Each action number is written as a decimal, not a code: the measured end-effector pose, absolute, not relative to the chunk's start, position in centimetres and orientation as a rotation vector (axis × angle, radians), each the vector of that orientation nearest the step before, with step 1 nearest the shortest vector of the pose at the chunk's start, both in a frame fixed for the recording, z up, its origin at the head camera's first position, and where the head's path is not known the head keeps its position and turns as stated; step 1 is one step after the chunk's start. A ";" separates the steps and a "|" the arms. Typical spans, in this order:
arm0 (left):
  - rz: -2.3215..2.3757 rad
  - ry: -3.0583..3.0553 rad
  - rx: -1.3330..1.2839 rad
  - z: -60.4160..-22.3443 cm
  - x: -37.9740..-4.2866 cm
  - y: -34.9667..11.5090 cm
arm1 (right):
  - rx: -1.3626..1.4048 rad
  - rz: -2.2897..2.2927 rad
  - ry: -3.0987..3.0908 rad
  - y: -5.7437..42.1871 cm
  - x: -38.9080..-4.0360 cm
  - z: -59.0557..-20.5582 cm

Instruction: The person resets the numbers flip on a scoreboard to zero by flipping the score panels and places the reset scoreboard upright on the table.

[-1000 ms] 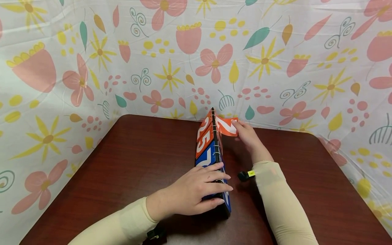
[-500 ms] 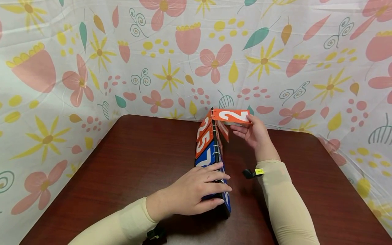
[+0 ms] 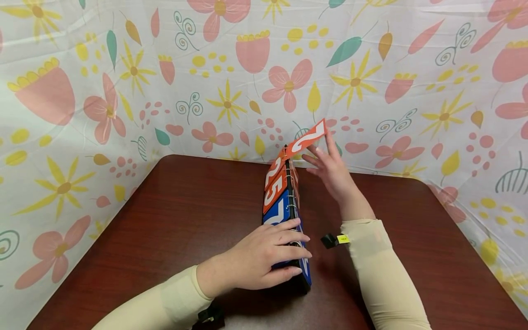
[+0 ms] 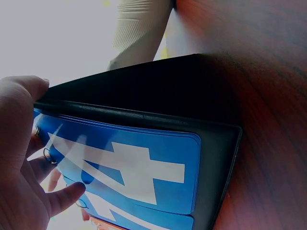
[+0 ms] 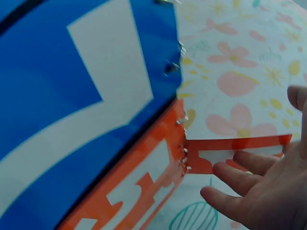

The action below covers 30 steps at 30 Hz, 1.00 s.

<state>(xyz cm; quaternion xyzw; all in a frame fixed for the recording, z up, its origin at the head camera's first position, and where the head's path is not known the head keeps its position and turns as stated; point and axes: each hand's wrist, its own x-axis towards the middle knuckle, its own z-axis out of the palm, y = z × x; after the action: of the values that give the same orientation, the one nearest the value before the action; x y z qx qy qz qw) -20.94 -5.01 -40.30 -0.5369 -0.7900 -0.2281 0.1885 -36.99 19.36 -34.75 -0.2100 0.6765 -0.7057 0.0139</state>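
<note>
A tent-shaped flip scoreboard (image 3: 275, 188) with a black stand and ring-bound orange and blue number cards stands on the table. My left hand (image 3: 257, 256) straddles its near end, fingers over the ridge. In the left wrist view, one finger (image 4: 67, 197) bends down onto the face beside the blue card with a 4 (image 4: 139, 167). At the far end, an orange card with a white 2 (image 3: 306, 141) slants up from the rings. My right hand (image 3: 332, 174) is beside it, its fingers extended and spread, the index finger along the card's outer edge.
The dark reddish-brown tabletop (image 3: 198, 197) surrounds the scoreboard. A floral-patterned sheet (image 3: 161, 114) hangs close behind and along both sides. A small black device with a yellow tag (image 3: 332, 240) is at the right wrist, and another black device (image 3: 210, 316) at the left.
My right hand first pulled the orange 2 card out to the right, then swung it up and back toward the ridge. A second orange card dropped back. My left hand stayed put.
</note>
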 end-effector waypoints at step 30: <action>-0.620 -2.196 -1.529 -40.4 -21.2 -4.9 | -0.873 -1.469 2.692 14.8 -37.5 -38.1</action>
<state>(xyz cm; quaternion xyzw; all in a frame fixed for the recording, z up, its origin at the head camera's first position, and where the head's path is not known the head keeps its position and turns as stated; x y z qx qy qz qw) -21.17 -4.90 -40.41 -0.5459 -0.7840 -0.2212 0.1959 -37.54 14.75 -38.15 -0.2737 0.8441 -0.4606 -0.0232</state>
